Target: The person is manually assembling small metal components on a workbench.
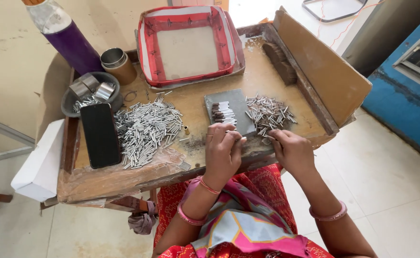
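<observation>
Left hand (223, 152) rests at the near edge of the wooden work table (267, 79), fingers drawn together, pinching a thin metal pin (232, 131) whose tip points toward the grey block (231, 111). Right hand (292, 150) sits just beside it at 3 o'clock, fingertips closed at the near fringe of the small pile of short metal pins (268, 112); what it grips, if anything, is too small to make out.

The pins are bright, silvery and slender. The grey block lies flat at 12 o'clock from the left hand, carrying a row of darker pins (223, 113).

At 9 o'clock from the hands lies a large heap of metal tubes (147, 129), then a black phone (100, 135), face down or dark. A grey bowl (71, 102) of metal parts sits at the far left corner, beside a metal tin (118, 64) and a purple bottle (69, 36), its top cut off by the frame. A red-edged tray (187, 21) fills the far centre.

A raised board (322, 67) closes the right edge. Open surface remains between tray and block. The person's lap is covered by patterned cloth.
</observation>
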